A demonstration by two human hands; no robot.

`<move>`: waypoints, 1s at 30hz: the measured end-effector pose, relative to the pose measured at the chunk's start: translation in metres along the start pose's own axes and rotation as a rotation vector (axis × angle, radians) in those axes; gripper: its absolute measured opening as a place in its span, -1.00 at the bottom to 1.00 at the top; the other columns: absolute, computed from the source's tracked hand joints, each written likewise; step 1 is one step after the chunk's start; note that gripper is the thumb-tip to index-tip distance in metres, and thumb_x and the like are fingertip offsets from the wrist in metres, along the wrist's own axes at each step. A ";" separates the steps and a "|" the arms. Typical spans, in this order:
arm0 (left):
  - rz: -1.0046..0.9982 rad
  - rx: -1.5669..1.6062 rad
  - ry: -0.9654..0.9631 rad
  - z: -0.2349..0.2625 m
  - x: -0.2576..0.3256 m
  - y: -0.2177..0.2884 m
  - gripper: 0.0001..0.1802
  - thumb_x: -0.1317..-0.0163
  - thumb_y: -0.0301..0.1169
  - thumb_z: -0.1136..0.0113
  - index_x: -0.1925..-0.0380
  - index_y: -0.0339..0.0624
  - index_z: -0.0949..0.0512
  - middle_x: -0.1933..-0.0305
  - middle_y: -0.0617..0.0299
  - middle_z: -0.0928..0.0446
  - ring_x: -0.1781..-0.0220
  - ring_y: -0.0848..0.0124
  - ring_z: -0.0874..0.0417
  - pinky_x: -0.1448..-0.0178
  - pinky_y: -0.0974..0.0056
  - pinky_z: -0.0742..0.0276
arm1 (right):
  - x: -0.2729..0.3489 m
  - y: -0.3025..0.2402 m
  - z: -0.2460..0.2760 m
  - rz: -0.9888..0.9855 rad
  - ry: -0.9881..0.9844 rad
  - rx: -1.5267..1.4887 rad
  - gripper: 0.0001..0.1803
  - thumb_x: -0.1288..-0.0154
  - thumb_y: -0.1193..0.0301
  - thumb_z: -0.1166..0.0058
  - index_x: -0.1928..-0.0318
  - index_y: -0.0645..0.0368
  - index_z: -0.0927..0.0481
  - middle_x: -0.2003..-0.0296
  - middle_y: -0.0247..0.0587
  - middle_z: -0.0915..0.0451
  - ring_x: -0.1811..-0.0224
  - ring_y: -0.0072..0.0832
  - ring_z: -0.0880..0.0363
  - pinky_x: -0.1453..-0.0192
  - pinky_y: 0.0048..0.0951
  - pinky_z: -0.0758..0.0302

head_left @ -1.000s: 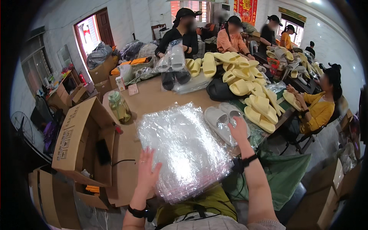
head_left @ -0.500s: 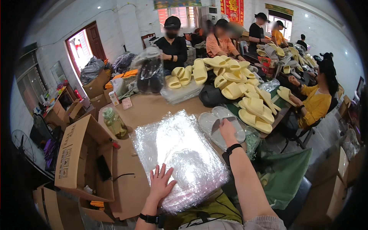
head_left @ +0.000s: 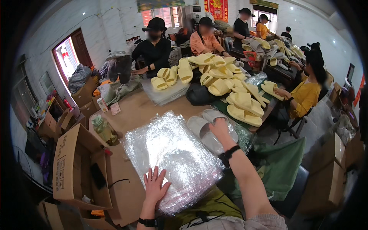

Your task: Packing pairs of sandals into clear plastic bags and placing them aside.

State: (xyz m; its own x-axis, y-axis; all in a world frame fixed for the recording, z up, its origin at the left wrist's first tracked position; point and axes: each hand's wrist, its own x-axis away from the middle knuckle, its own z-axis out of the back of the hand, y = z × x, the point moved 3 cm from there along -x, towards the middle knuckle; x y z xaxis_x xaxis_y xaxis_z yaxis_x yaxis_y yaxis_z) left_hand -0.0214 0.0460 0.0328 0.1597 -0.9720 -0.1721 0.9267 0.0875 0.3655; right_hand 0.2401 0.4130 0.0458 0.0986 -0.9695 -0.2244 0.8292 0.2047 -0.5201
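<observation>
My left hand (head_left: pixel 154 187) lies flat, fingers spread, on the near left part of a stack of clear plastic bags (head_left: pixel 168 147). The shiny bags cover the middle of the table in front of me. Beyond their right edge lies a pair of light grey slippers (head_left: pixel 198 126), side by side. My right hand (head_left: pixel 219 131) reaches over the right slipper, with its fingers curled at the strap. Its fingertips are partly hidden there. Yellow slippers (head_left: pixel 220 73) are heaped just past the grey pair, with a black slipper (head_left: pixel 199 94) beside them.
An open cardboard box (head_left: pixel 82 168) stands at the table's left edge, near a greenish bottle (head_left: pixel 104 129). Green fabric (head_left: pixel 278 165) hangs at the right. Across the table a person in black (head_left: pixel 153 53) holds bagged dark slippers (head_left: pixel 119 68); a person in yellow (head_left: pixel 304 94) handles a yellow slipper.
The whole view has shifted, so things sit further left. The person in black has swung the bagged dark slippers leftward. My hands stay at the bags and the grey slippers.
</observation>
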 end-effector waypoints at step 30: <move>-0.022 0.005 -0.066 -0.009 -0.013 0.008 -0.28 -0.30 -0.05 -0.22 -0.44 0.02 -0.34 -0.64 0.03 -0.03 -0.67 -0.10 0.11 -0.64 -0.24 0.36 | 0.132 0.152 0.072 -0.011 0.466 -1.226 -0.71 -0.33 0.31 -0.08 0.10 0.24 -0.67 0.27 -0.16 -0.69 0.20 -0.23 -0.66 0.11 -0.33 -0.60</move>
State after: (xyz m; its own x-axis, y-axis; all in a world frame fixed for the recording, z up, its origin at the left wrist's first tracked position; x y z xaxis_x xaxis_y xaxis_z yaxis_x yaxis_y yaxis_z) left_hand -0.0132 0.0613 0.0291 0.1167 -0.9859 -0.1199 0.9278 0.0651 0.3673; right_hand 0.4192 0.3060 -0.0035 -0.3074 -0.8852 -0.3491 -0.2315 0.4254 -0.8749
